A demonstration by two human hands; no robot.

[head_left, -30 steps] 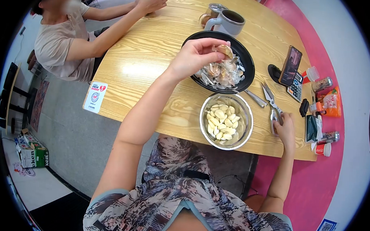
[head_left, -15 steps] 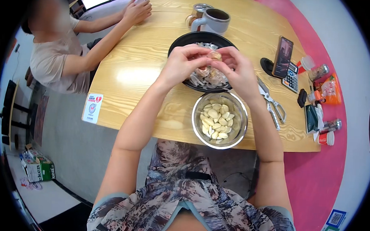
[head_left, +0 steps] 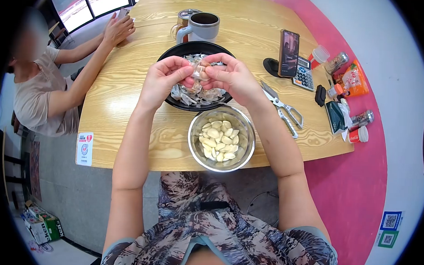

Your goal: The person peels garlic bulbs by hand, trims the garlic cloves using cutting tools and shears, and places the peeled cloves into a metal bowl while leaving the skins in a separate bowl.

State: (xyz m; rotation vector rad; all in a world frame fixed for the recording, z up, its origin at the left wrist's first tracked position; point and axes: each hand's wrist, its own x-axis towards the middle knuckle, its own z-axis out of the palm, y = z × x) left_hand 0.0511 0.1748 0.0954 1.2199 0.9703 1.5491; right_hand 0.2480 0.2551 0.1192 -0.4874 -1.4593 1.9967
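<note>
My left hand [head_left: 166,78] and my right hand [head_left: 233,79] meet above a black pan [head_left: 164,56], their fingers pinched on a garlic bulb [head_left: 201,71] with papery skin. Beneath them, the pan holds a heap of garlic skins [head_left: 194,98]. Just in front of it, a steel bowl [head_left: 248,148] contains several peeled garlic cloves [head_left: 221,138]. Metal scissors [head_left: 287,108] lie on the table to the right of my right hand.
Behind the pan stand a mug [head_left: 204,28] and a glass jar [head_left: 180,24]. A phone [head_left: 288,53], calculator [head_left: 303,74], jars and packets line the wooden table's [head_left: 145,50] right side. Another person [head_left: 40,89] sits at the left, hands around a phone.
My right hand has left the scissors and joined my left hand at the garlic over the pan. The table and its contents have shifted left in view.
</note>
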